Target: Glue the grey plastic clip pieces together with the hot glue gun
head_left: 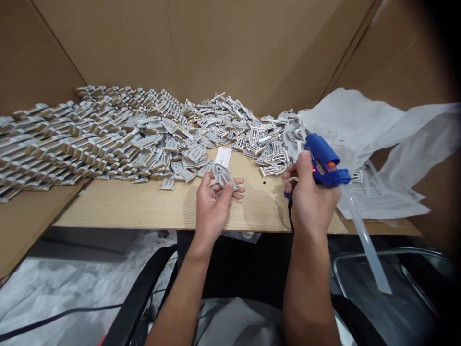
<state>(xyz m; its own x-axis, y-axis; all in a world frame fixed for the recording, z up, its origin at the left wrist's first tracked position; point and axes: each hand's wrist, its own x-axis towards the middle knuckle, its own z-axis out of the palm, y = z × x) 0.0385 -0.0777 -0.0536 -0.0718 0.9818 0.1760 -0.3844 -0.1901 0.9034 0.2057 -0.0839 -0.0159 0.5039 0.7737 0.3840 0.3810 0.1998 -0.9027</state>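
Observation:
In my left hand (214, 206) is a small grey arch-shaped piece (224, 176), pinched between thumb and fingers above the table. My right hand (311, 197) grips a blue glue gun (323, 158), its nozzle pointing up and away from me. A red light glows on the gun's side, and a long clear glue stick (367, 250) sticks out of its back end. A dark cord hangs below the gun. Just beyond my left hand lies a white printed label (223, 156). Patterned white and brown arch pieces (273, 158) lie near the gun.
Stacked rows of arch pieces (72, 144) fill the left side, running into a loose heap (230, 115) at the back. White wrapping sheets (360, 120) and papers (389, 202) lie on the right. Cardboard walls (234, 53) enclose the wooden table (137, 211). A chair armrest (140, 293) stands below.

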